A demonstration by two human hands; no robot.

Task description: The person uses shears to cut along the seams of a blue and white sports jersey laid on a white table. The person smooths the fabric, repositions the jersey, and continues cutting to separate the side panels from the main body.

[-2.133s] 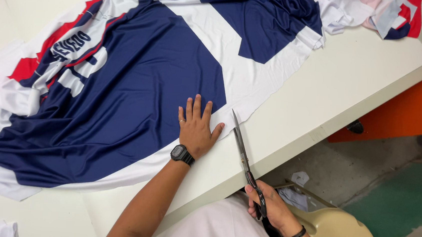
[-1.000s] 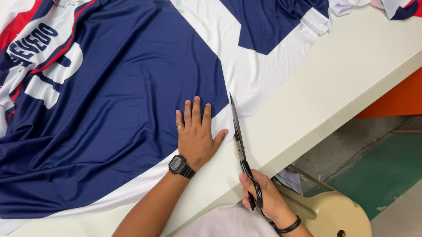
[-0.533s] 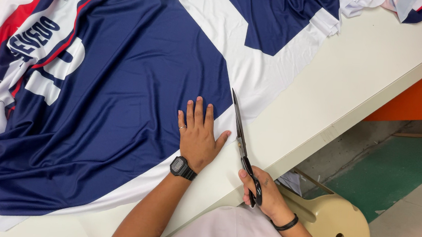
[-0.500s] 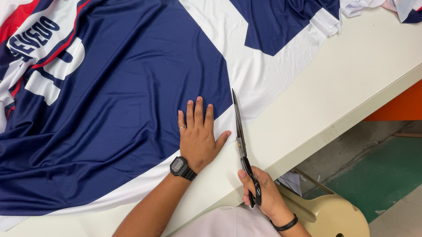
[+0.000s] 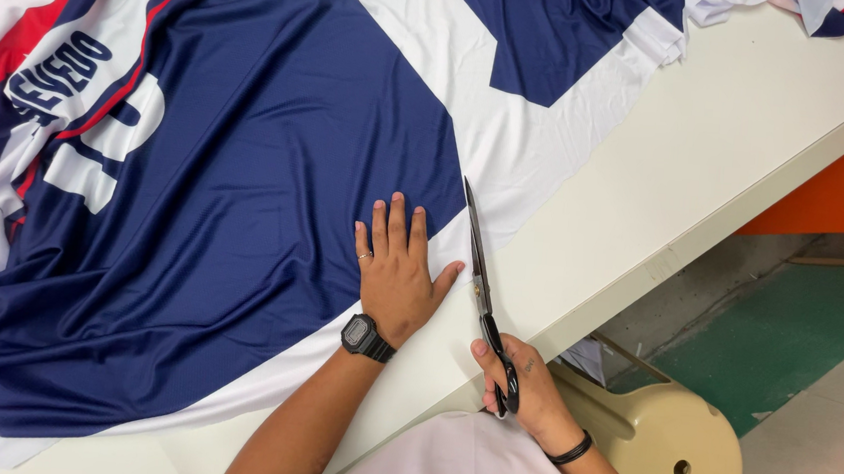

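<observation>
1. My left hand was pressed flat on the cloth, palm down, fingers straight and close together, thumb sticking out to the right. It wasn't gripping anything, just pinning the fabric to the bench.
2. My right hand had the scissors. Fingers were curled through the black handles and closed around them, right at the near edge of the bench, just off the tabletop.
3. The scissor blades pointed away from me along the white strip of the cloth, right beside my left thumb. They looked nearly shut, only a thin sliver between them, but honestly I couldn't tell if they were fully closed.
4. The cloth itself was a big navy panel with white borders and some red toward the far left corner, spread over most of the bench, wrinkled in spots. Its near white edge ran along the near edge of the bench.
5. Black watch on my left wrist, black band on my right.
6. Down off the right edge of the bench was a beige plastic stool on the floor, with a green floor patch further out.
</observation>
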